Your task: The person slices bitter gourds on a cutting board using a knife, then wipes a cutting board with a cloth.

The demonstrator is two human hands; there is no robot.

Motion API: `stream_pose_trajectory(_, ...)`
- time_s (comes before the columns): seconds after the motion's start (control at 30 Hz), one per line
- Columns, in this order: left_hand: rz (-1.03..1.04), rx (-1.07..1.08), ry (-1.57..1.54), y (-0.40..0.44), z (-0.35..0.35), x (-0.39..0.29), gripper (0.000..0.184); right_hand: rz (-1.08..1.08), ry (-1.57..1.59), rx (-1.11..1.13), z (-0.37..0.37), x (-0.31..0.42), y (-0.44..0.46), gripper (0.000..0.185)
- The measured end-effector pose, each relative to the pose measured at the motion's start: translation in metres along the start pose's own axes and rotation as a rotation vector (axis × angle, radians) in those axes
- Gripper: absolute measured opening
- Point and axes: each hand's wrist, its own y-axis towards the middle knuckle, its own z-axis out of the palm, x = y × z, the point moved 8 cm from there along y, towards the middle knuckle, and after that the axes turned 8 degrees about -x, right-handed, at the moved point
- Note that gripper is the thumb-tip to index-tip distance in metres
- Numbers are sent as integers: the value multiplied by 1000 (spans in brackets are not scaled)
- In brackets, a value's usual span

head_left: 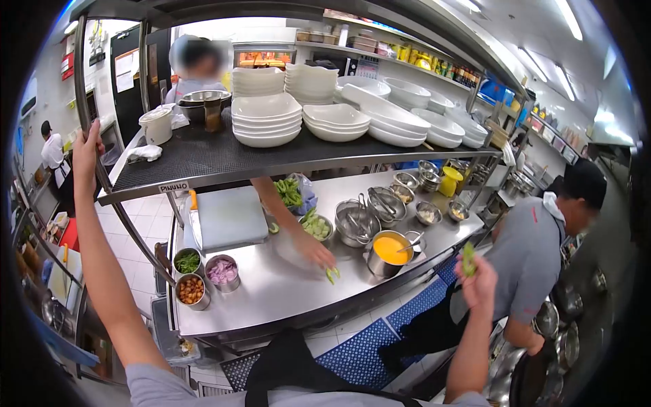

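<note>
My left hand (88, 149) is wrapped round the upright metal post of the shelf at the left. Raised at the right, my right hand (477, 281) pinches a green vegetable piece (468, 260) above the floor mat. Another person's hand (315, 252) reaches from under the shelf over the steel counter (271, 292), its fingers at a green slice (332, 275). Near that hand stand a pot of orange liquid (391, 249) with a ladle and a bowl of cut green vegetables (317, 226).
Stacked white dishes (266, 121) fill the upper shelf (203, 159). A white cutting board (230, 220) with a knife (195, 220), and containers of red onion (222, 273), herbs (187, 261) and browned cubes (192, 292) are on the counter. A co-worker (536, 258) bends at the right.
</note>
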Motion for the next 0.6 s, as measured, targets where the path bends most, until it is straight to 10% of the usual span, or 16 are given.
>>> stream_pose_trajectory(0.23,-29,-214,11,17,-7,30,39,-480,-167,328,133,194,71,39)
stream_pose_trajectory(0.43,1,-298,247,45,-35,65,32,-1111,-418,174,275,358,143,43)
stream_pose_trajectory(0.6,92,-490,198,32,-38,53,29,-1102,-511,164,456,486,263,41)
